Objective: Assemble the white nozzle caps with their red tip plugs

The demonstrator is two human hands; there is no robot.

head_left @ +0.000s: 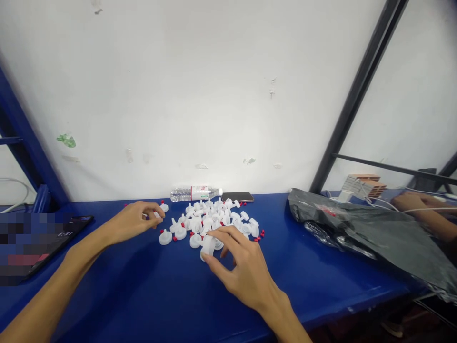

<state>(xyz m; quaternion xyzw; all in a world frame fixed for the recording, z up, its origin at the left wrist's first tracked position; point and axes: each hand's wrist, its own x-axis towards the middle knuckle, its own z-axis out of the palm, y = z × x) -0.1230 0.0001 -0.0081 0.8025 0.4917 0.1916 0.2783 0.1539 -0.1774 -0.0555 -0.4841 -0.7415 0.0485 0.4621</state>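
My right hand (243, 269) grips a white plastic cap (208, 247) between thumb and fingers, tilted over the near edge of a pile of similar parts. My left hand (137, 221) is at the pile's left side, thumb and fingers curled together in a pinch. A bit of white shows at its fingertips, too small to name. The heaped white plastic caps (195, 225) are round with narrow spouts, and small red pieces (262, 233) lie scattered among and beside them. One white cap (165, 237) rests spout up below my left fingertips.
Behind the pile, a clear water bottle (182, 194) lies on its side next to a dark phone (238, 196). A grey plastic bag (357, 233) covers the blue table's (143, 295) right side. Another device (53, 245) lies at left. Another person's hand (416, 202) is at far right.
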